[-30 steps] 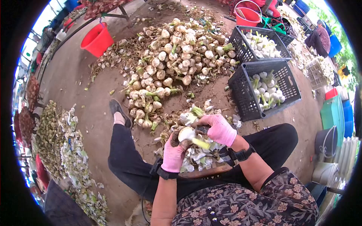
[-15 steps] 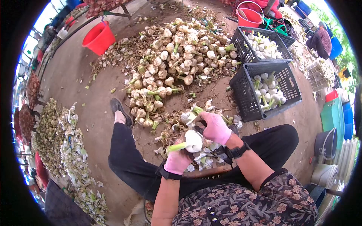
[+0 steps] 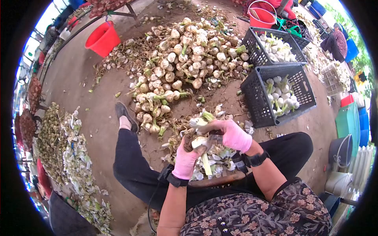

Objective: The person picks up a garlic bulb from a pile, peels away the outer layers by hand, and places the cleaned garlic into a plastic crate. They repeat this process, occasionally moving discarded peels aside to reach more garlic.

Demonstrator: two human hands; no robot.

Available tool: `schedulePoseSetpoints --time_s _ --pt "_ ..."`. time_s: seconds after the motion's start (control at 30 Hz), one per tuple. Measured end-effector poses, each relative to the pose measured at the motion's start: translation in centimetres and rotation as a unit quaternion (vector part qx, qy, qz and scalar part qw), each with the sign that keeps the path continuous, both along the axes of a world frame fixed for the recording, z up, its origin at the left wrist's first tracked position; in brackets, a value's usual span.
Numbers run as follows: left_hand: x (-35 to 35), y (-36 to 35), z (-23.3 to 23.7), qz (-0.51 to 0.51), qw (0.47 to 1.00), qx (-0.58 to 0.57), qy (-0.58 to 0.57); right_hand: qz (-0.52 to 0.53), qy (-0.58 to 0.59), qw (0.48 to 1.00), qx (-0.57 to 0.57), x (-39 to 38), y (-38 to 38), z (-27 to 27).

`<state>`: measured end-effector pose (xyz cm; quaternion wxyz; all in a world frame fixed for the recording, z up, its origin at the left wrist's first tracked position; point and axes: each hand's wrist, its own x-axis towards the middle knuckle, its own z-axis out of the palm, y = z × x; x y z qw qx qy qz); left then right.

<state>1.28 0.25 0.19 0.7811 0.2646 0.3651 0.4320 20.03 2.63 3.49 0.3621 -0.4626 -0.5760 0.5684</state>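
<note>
My left hand (image 3: 186, 159), in a pink glove, is closed around a white garlic bulb (image 3: 199, 142) whose pale green stem points down toward me. My right hand (image 3: 233, 135), also gloved in pink, meets it from the right with fingers curled. Between them shows a blurred grey blade, apparently a small knife (image 3: 215, 139) in the right hand; its handle is hidden. Just beyond the hands lies another garlic bulb (image 3: 195, 122) with a green stem. Loose white garlic skins (image 3: 220, 161) are heaped below, behind a wooden edge (image 3: 218, 179).
A big pile of unpeeled garlic (image 3: 189, 59) lies ahead. To its right stand two black crates, a near one (image 3: 258, 100) and a far one (image 3: 254, 49), holding white bulbs. A red bucket (image 3: 103, 39) is at the far left. Discarded skins (image 3: 76, 157) line the floor leftward.
The bulb in my left hand has turned, its stem swinging from leftward to pointing down toward me. My left hand has risen forward, and my right hand has moved slightly rightward beside the bulb.
</note>
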Motion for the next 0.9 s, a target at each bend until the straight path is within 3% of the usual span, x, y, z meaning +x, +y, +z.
schedulePoseSetpoints --time_s 0.03,0.1,0.23,0.33,0.37,0.43,0.47,0.5,0.57,0.6,0.63,0.67,0.7,0.77,0.8,0.83,0.9 --pt "0.1 0.1 0.0 -0.006 1.000 -0.004 -0.007 0.049 -0.092 0.991 0.083 0.3 0.2 -0.4" --pt "0.2 -0.1 -0.2 -0.003 1.000 -0.006 -0.004 0.014 -0.016 1.000 -0.007 0.0 -0.2 -1.7" --pt "0.1 -0.3 -0.5 -0.004 1.000 -0.003 0.011 -0.029 0.001 0.999 0.020 -1.1 -0.5 -2.1" --pt "0.1 -0.9 -1.2 -0.056 0.997 -0.008 0.051 -0.036 -0.168 0.982 0.080 -1.2 -0.4 -4.6" --pt "0.3 -1.0 -0.3 -0.059 0.997 -0.007 0.051 0.005 -0.303 0.953 0.012 -0.8 0.0 -6.9" --pt "0.3 -0.7 2.3 -0.033 0.998 0.060 -0.011 0.030 -0.411 0.911 -0.024 1.1 -0.9 -11.5" --pt "0.0 -0.3 1.9 -0.015 0.996 0.085 0.037 0.025 -0.400 0.915 -0.039 1.2 -1.2 -10.2" --pt "-0.4 0.2 1.6 -0.023 0.997 0.063 0.043 0.005 -0.384 0.921 0.063 1.2 -1.5 -10.6" --pt "-0.5 0.7 0.9 0.008 0.996 0.062 0.056 -0.036 -0.318 0.937 0.139 0.3 -0.6 -7.2" --pt "-0.5 0.9 0.8 0.007 0.997 0.062 0.055 -0.037 -0.319 0.937 0.138 0.0 -0.1 -5.3" --pt "-0.4 1.0 0.8 -0.007 0.989 0.086 0.121 -0.036 -0.153 0.987 0.042 -0.4 0.2 -3.5" --pt "-0.4 1.2 0.8 -0.020 0.976 0.111 0.186 -0.034 0.019 0.998 -0.053 -0.8 0.5 -2.2" --pt "-0.3 1.5 0.8 -0.020 0.976 0.110 0.186 -0.034 0.019 0.998 -0.053 -1.2 0.6 -1.5" --pt "0.4 2.0 1.7 -0.047 0.919 0.187 0.344 0.010 0.022 0.999 -0.022 -1.5 0.6 -0.9" --pt "0.6 2.0 2.7 -0.066 0.923 0.150 0.349 0.015 -0.066 0.998 0.010 -1.5 0.6 -1.0" --pt "0.7 1.9 2.4 -0.065 0.923 0.150 0.349 0.016 -0.066 0.998 0.010 -1.4 1.1 -1.7" --pt "0.8 1.2 1.7 -0.100 0.970 0.140 0.171 -0.016 -0.363 0.931 -0.038 -0.6 2.3 -5.1"
